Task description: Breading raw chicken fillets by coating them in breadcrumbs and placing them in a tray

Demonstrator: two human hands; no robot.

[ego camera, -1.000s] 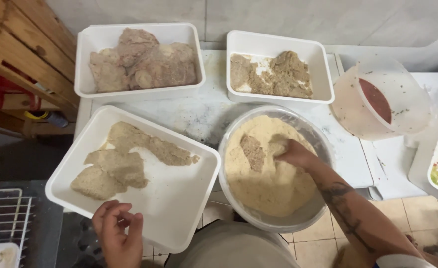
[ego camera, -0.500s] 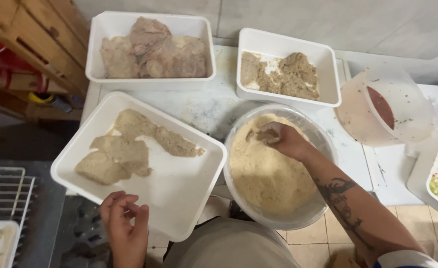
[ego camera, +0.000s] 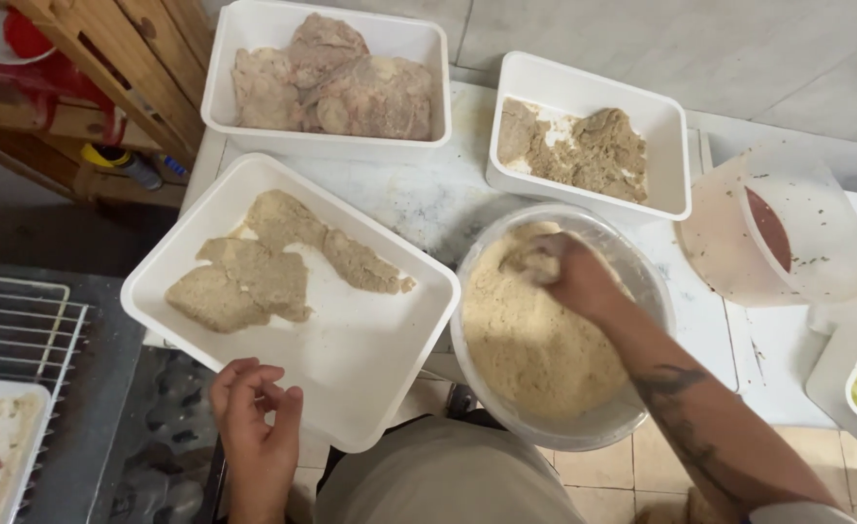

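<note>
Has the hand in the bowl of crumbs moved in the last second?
Yes. The right hand has slid from the middle of the bowl toward its far rim, nearer the small white tray behind it, pressing a crumbed piece.

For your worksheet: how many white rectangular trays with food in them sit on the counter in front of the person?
3 fully in view: one tray of pale meat far left, one with crumbed pieces far right, one of breaded cutlets nearest. Two more trays are cut off at the frame's edges.
</note>
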